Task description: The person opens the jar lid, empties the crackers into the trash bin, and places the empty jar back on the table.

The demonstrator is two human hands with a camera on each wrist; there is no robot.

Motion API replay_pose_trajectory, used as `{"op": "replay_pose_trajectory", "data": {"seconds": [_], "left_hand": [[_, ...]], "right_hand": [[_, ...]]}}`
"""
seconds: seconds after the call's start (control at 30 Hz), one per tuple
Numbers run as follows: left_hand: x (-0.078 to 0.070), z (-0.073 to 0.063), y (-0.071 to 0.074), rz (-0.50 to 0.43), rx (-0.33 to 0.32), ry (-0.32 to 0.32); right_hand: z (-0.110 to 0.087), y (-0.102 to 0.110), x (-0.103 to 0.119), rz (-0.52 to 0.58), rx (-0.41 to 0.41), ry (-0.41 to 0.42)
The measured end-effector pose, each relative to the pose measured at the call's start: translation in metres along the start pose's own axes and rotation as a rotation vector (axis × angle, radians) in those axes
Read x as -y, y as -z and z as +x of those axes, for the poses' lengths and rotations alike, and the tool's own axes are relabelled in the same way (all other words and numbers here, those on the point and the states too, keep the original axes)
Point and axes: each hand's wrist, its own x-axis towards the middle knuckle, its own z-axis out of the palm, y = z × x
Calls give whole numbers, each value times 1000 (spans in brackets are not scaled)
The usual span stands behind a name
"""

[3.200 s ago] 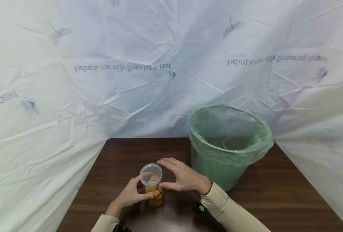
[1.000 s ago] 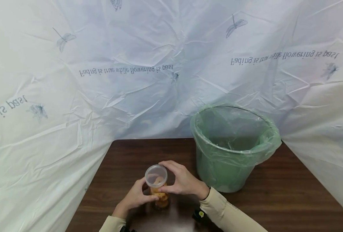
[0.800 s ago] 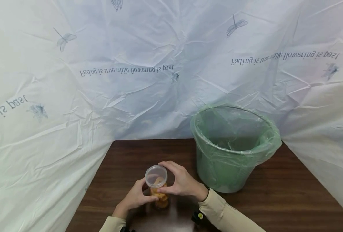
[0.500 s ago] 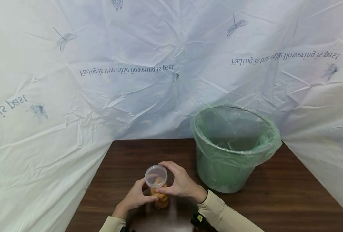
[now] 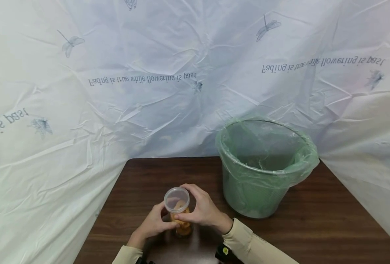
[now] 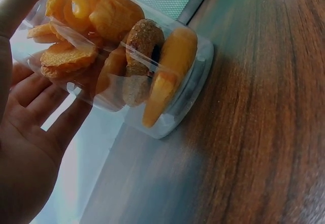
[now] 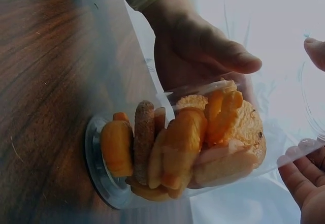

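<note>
A clear plastic jar of orange dried snacks stands on the dark wooden table, capped with a clear lid. My left hand grips the jar's body from the left, thumb across its front. My right hand curls over the top from the right, with fingers round the lid's far rim and thumb just under it. In the left wrist view the jar lies against my left palm. The right wrist view shows the jar, the left hand behind it, and my right fingertips at the lid end.
A bin lined with a green plastic bag stands on the table just right of my hands, its mouth open. Crinkled white sheeting printed with dragonflies walls in the table's back and sides. A small black object sits by my right sleeve.
My right hand has closed in from a looser hold onto the lid, and its thumb has slid a little leftward under the rim. The jar and the left hand stay put.
</note>
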Motion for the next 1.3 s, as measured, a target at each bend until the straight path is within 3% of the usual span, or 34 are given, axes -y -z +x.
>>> {"op": "replay_pose_trajectory", "data": {"seconds": [0.77,1.03,1.17,1.3], "left_hand": [[2,-2,-1,12,-28,19],[1,-2,-1,-23,-5,8],[1,-1,-2,-16,-2,-28],[0,-1,-2,-9,-6,-22]], "right_hand": [[-1,-10,9,-6,-54,-117],[-1,-14,12,10,-79,-158],[-1,-16,12,2,-110,-151],[-1,-17,11,-1,-141,-126]]}}
